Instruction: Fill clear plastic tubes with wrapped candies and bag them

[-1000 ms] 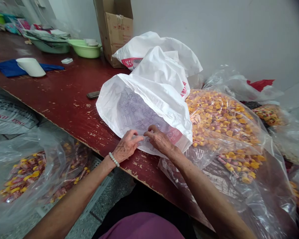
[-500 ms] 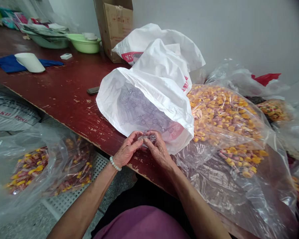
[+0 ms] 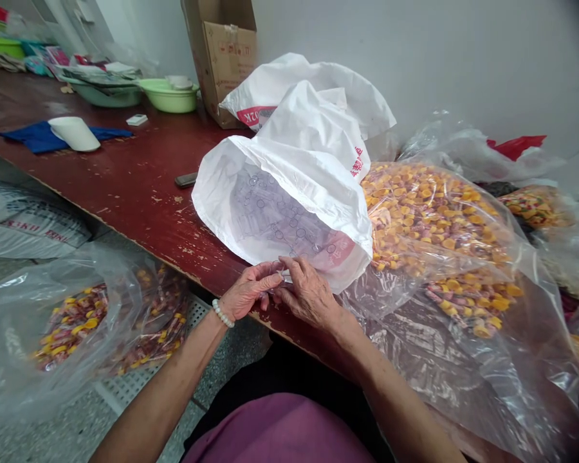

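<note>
My left hand [image 3: 249,290], with a pale beaded bracelet at its wrist, pinches a small clear plastic tube [image 3: 286,275] at the mouth of the white sack. Around the same piece are the bent fingers of my right hand [image 3: 312,297]; fingers cover most of it. The white woven sack [image 3: 294,161] lies on its side with its mouth toward me. Inside it, several clear plastic tubes [image 3: 270,206] with round rims are piled. To the right of my right hand, a clear bag [image 3: 405,334] holds many yellow-capped pieces [image 3: 434,206] with reddish bodies.
The dark red table [image 3: 125,186] has a worn front edge. On it are a white cup [image 3: 74,134], a blue cloth [image 3: 26,136], a phone-like dark object [image 3: 186,180], a green basin [image 3: 171,99] and a cardboard box [image 3: 229,61]. Low at left lies another bag of yellow-capped pieces [image 3: 74,325].
My hands have shifted slightly down, and the right one has turned more over the clear piece, its fingers now reaching across toward the left fingertips. The camera view has shifted slightly.
</note>
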`<action>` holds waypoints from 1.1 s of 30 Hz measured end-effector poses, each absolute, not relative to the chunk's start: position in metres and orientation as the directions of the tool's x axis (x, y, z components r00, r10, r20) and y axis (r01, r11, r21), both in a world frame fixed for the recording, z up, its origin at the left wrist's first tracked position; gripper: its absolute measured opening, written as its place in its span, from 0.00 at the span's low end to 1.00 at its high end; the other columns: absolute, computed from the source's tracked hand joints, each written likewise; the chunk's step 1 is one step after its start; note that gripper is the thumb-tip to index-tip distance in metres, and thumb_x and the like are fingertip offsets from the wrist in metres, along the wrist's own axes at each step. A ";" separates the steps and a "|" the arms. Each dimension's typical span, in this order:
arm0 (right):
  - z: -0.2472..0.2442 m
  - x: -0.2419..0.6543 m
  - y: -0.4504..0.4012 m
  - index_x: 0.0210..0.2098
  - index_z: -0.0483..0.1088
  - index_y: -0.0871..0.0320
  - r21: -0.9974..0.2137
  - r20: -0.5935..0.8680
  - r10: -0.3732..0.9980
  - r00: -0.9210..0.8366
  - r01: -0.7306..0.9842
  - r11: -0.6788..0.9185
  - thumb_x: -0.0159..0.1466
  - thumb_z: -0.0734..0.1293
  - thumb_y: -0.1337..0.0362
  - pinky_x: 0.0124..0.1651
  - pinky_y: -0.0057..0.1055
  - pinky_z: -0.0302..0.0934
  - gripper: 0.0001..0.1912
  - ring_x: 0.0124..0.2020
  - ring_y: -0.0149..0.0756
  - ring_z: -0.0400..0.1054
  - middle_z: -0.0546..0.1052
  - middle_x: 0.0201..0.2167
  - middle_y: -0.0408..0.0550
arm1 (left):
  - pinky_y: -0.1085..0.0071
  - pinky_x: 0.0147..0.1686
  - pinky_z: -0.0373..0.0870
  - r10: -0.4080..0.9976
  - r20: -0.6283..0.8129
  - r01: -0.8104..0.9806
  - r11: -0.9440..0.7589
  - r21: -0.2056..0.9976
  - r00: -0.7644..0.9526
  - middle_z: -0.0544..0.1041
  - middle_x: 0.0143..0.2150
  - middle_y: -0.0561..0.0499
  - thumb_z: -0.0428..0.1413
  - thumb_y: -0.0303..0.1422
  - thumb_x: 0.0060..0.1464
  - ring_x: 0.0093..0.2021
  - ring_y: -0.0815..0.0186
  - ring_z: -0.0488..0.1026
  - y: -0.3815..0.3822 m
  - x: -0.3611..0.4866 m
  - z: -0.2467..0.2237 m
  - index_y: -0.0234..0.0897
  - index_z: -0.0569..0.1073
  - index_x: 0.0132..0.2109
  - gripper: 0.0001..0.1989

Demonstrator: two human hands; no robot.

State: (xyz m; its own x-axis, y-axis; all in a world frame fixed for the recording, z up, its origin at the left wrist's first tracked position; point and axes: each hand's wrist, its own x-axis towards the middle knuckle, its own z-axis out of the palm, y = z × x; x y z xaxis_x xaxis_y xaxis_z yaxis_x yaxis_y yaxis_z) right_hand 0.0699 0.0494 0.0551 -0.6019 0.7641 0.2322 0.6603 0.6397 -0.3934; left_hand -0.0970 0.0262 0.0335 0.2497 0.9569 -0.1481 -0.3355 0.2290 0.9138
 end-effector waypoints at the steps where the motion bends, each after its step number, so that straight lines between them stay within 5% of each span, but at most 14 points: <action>1: 0.056 0.072 0.048 0.60 0.54 0.60 -0.386 0.254 0.746 -0.616 0.643 0.662 0.63 0.61 0.64 0.50 0.40 0.63 0.26 0.49 0.44 0.62 0.65 0.50 0.57 | 0.80 0.16 0.64 0.955 -0.160 -0.330 0.239 0.913 0.248 0.73 0.33 0.50 0.61 0.37 0.49 0.24 0.71 0.71 0.026 -0.097 0.034 0.34 0.72 0.47 0.18; 7: 0.073 0.088 0.034 0.56 0.62 0.56 -0.385 0.219 0.672 -0.707 0.571 0.725 0.66 0.57 0.68 0.40 0.31 0.64 0.19 0.39 0.36 0.65 0.66 0.42 0.53 | 0.74 0.23 0.72 0.946 -0.232 -0.425 0.310 0.851 0.225 0.74 0.31 0.50 0.61 0.34 0.48 0.29 0.66 0.74 0.022 -0.104 0.036 0.34 0.69 0.35 0.11; 12: 0.083 0.088 0.016 0.49 0.66 0.53 -0.460 0.124 0.615 -0.779 0.504 0.731 0.63 0.64 0.64 0.37 0.28 0.61 0.14 0.35 0.33 0.66 0.72 0.38 0.47 | 0.75 0.26 0.71 0.873 -0.252 -0.409 0.429 0.806 0.419 0.73 0.29 0.51 0.62 0.30 0.47 0.28 0.69 0.72 0.014 -0.108 0.036 0.33 0.69 0.32 0.08; 18: 0.077 0.081 0.019 0.36 0.69 0.57 -0.470 0.188 0.630 -0.754 0.494 0.732 0.54 0.72 0.61 0.42 0.32 0.60 0.12 0.40 0.37 0.63 0.71 0.39 0.47 | 0.68 0.29 0.76 0.745 -0.237 -0.330 0.525 0.784 0.624 0.76 0.38 0.45 0.61 0.29 0.46 0.33 0.62 0.76 -0.001 -0.111 0.033 0.35 0.72 0.47 0.18; 21: 0.072 0.084 0.034 0.39 0.69 0.55 -0.617 0.186 0.690 -0.700 0.463 0.637 0.53 0.73 0.59 0.41 0.31 0.62 0.16 0.41 0.37 0.65 0.70 0.42 0.47 | 0.68 0.31 0.76 0.747 -0.253 -0.388 0.566 0.727 0.615 0.77 0.43 0.42 0.59 0.27 0.48 0.38 0.56 0.77 -0.005 -0.113 0.027 0.36 0.71 0.51 0.21; 24: 0.061 0.093 0.055 0.47 0.67 0.56 -0.702 0.217 0.815 -0.538 0.494 0.513 0.64 0.63 0.63 0.42 0.31 0.63 0.12 0.39 0.34 0.67 0.73 0.41 0.47 | 0.64 0.37 0.76 0.836 -0.245 -0.559 0.518 0.648 0.490 0.76 0.47 0.45 0.57 0.25 0.47 0.43 0.55 0.77 -0.006 -0.114 0.020 0.40 0.70 0.54 0.24; 26: 0.050 0.099 0.068 0.49 0.67 0.57 -0.596 0.267 0.831 -0.488 0.594 0.541 0.65 0.56 0.72 0.46 0.34 0.63 0.15 0.44 0.36 0.67 0.73 0.45 0.50 | 0.60 0.42 0.74 0.874 -0.230 -0.647 0.475 0.597 0.429 0.75 0.49 0.46 0.56 0.24 0.47 0.46 0.55 0.75 -0.005 -0.114 0.017 0.41 0.69 0.55 0.26; 30: 0.036 0.104 0.081 0.47 0.70 0.56 -0.234 0.191 0.722 -0.664 0.684 0.691 0.61 0.57 0.77 0.47 0.41 0.63 0.19 0.50 0.46 0.62 0.68 0.55 0.53 | 0.63 0.47 0.71 0.901 -0.204 -0.725 0.430 0.538 0.383 0.72 0.54 0.47 0.55 0.24 0.45 0.45 0.62 0.74 -0.001 -0.113 0.016 0.41 0.68 0.56 0.28; 33: 0.037 0.103 0.079 0.47 0.69 0.58 -0.223 0.251 0.723 -0.643 0.688 0.690 0.63 0.57 0.75 0.47 0.43 0.63 0.17 0.49 0.47 0.62 0.69 0.55 0.55 | 0.65 0.49 0.70 0.902 -0.197 -0.730 0.427 0.534 0.383 0.73 0.53 0.48 0.56 0.23 0.45 0.43 0.66 0.74 0.002 -0.112 0.019 0.41 0.68 0.56 0.29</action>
